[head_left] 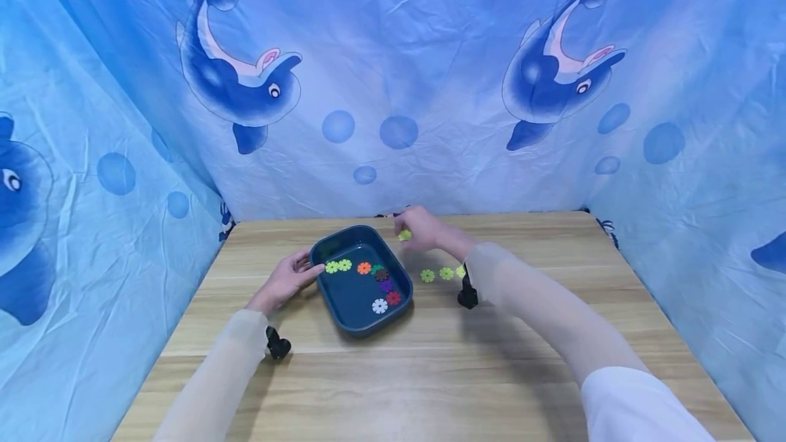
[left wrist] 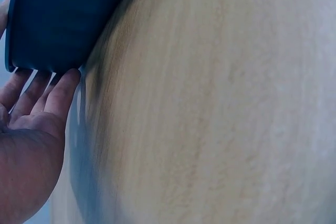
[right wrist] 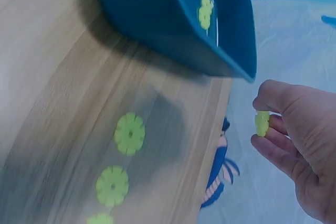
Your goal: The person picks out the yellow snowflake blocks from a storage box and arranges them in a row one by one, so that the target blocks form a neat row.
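My left hand (head_left: pixel 290 280) is at the left wall of a dark blue tray (head_left: pixel 346 322), thumb over the rim. Its fingertips press the outside of that wall in the left wrist view. Past the tray's right rim, my right hand (head_left: pixel 424 229) pinches a yellow-green notched disc (right wrist: pixel 262 123) between thumb and fingers, held edge-on in the right wrist view. Inside the tray lie two yellow-green discs (head_left: pixel 338 265), an orange disc (head_left: pixel 364 268), a white disc (head_left: pixel 379 305), a red disc (head_left: pixel 393 298), a purple disc (head_left: pixel 386 286), a brown disc (head_left: pixel 382 275) and a partly covered green disc (head_left: pixel 376 269).
Right of the tray, yellow-green discs (head_left: pixel 446 273) lie in a row on the wooden table (head_left: pixel 405 387), one partly hidden by the right wrist. A blue dolphin-print cloth (head_left: pixel 393 74) hangs behind and on both sides. Each wrist bears a black camera (head_left: pixel 468 292).
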{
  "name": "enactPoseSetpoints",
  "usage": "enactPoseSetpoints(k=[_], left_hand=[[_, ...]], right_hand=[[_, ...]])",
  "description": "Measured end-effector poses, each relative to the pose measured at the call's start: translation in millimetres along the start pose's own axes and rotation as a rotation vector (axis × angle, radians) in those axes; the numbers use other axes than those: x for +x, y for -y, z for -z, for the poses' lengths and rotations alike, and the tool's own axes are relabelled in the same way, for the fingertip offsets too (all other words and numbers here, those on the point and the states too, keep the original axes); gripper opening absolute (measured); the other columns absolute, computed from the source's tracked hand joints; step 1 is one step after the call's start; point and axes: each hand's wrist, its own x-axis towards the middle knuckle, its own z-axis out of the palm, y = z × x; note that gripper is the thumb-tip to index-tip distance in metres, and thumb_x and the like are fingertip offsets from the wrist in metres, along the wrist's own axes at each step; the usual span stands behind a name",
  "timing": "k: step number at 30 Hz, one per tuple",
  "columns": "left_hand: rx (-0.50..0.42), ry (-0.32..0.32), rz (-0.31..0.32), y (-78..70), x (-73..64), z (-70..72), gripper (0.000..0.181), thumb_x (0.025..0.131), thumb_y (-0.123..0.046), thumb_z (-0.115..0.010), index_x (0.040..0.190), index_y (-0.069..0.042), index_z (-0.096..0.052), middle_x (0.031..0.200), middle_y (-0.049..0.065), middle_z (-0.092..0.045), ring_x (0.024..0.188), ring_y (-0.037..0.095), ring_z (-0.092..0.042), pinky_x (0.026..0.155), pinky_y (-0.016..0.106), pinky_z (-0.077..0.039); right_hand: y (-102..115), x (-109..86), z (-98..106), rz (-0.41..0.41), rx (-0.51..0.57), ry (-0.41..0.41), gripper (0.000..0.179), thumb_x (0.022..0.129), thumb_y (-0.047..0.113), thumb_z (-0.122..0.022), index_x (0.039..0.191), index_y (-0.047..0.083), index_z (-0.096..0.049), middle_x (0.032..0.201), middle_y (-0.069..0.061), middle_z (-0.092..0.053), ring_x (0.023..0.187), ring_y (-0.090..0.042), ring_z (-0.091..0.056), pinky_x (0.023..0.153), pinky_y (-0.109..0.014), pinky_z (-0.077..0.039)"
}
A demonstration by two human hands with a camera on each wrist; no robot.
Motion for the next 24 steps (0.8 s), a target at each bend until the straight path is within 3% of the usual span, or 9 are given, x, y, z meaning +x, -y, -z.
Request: enactPoseSetpoints(k=[8,24], left_hand=[[0.013,-0.006,-0.002,-1.6,-1.2,0.2,0.072,0.106,-0.028,-0.069,0.163,0.001,-0.035,0.166,0.028,-0.041,0.156,0.043,-0.039,0.117,0.034,-0.050],[0.024,-0.021,-0.009,2.8,-0.5,-1.3,0.069,0.105,-0.027,-0.070,0.161,0.000,-0.039,0.164,0.027,-0.044,0.155,0.043,-0.041,0.116,0.035,-0.051]], right_hand=[[-20,-16.5,6,-0.043,0.000,0.011,0.021,0.088,0.008,-0.079,0.107,0.000,-0.078,0.107,-0.014,-0.075,0.101,-0.028,-0.069,0.093,-0.041,-0.060],[-52,-59.9,10,-0.161,0.039,-0.004,0.024,0.087,0.008,-0.082,0.108,-0.001,-0.077,0.105,-0.016,-0.074,0.098,-0.030,-0.068,0.093,-0.044,-0.061]])
